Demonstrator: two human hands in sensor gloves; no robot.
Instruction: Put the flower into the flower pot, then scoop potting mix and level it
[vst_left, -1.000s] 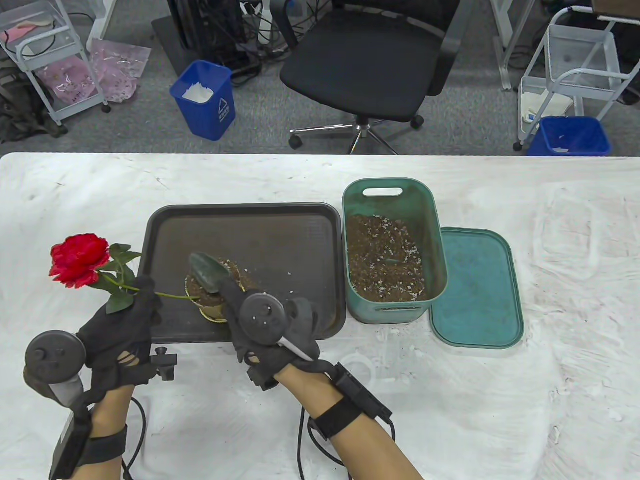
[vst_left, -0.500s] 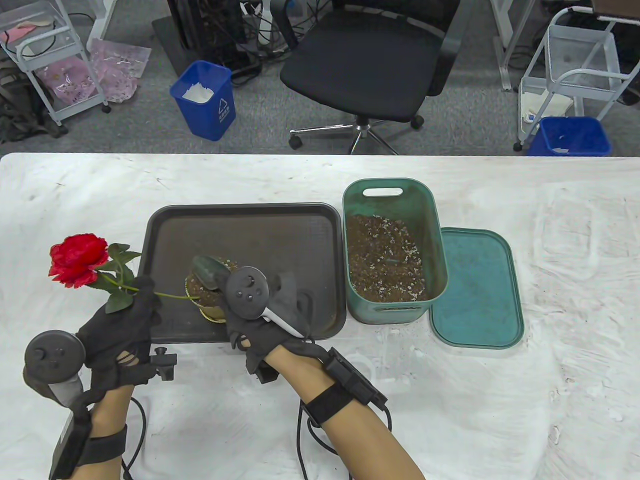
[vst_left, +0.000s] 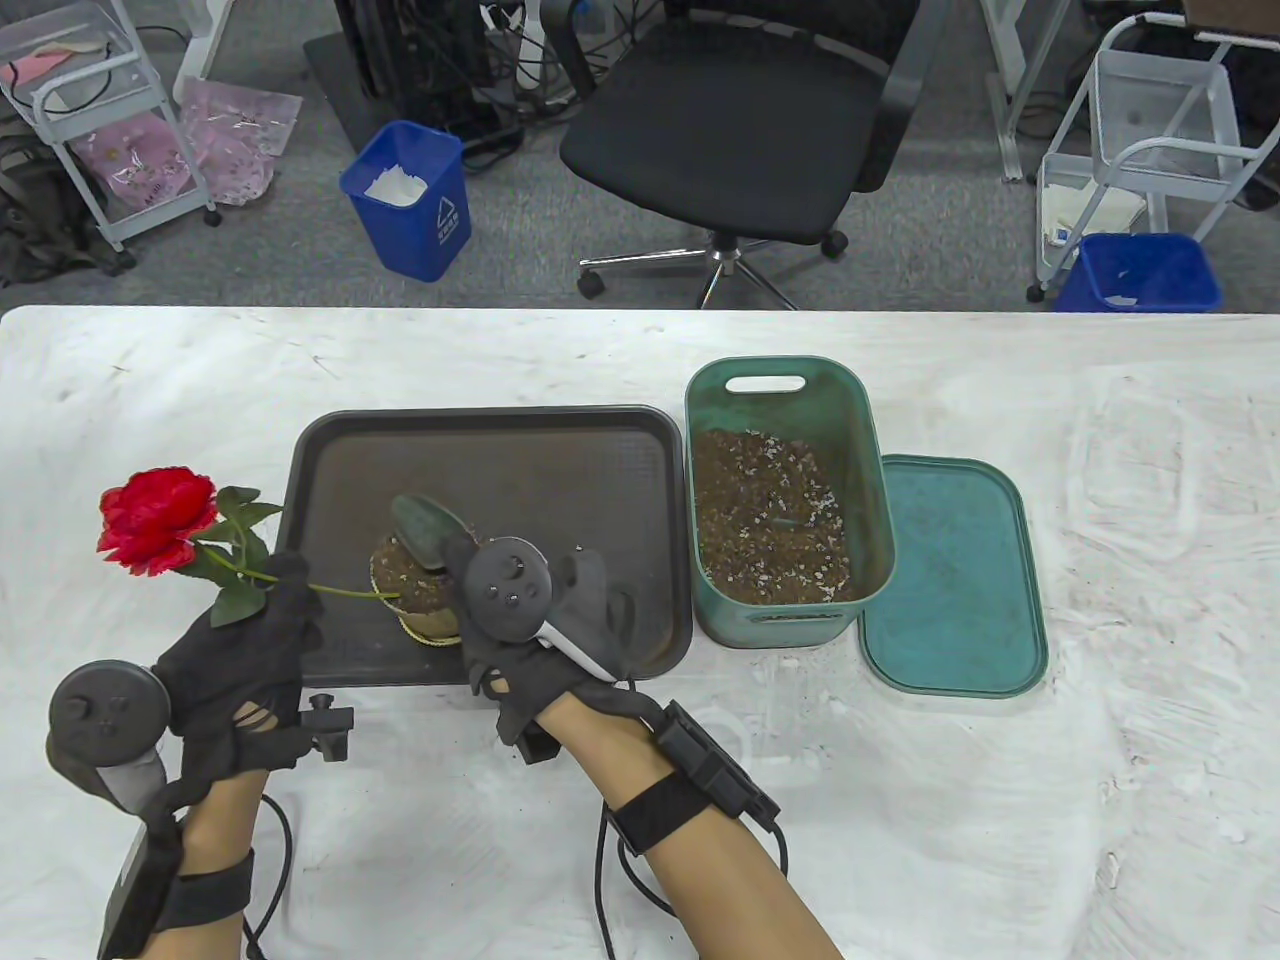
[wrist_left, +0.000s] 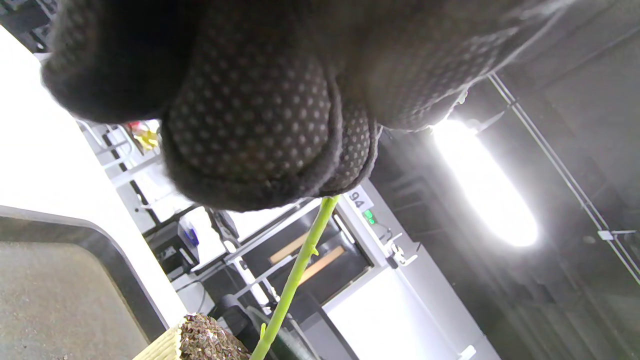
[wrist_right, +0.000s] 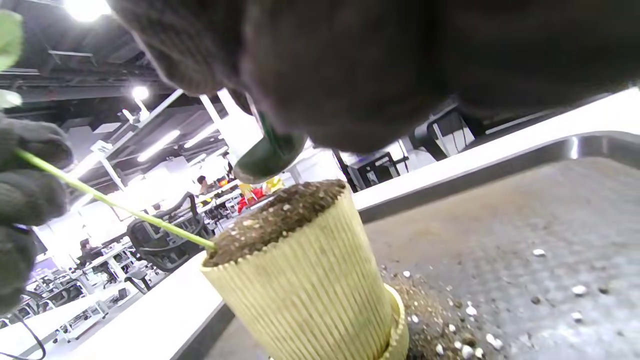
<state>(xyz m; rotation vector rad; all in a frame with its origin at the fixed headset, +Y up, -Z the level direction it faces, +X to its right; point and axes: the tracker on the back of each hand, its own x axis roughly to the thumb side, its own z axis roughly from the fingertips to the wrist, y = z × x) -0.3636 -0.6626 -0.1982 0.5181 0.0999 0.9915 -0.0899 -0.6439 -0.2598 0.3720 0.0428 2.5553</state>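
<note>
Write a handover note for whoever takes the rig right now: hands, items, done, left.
Left hand: pinches the stem of the red artificial flower, which leans left.
Right hand: grips the green trowel, blade over the ribbed yellow flower pot.
Pot stands on the dark plastic tray, stem planted, mix heaped to the rim, some spilled beside it.
Green tub of potting mix sits right of the tray, its lid beside it.
Left: level the mix.

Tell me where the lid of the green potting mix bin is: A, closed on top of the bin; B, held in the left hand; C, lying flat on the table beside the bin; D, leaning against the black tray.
C: the lid lies flat on the table right beside the open green bin.
</note>
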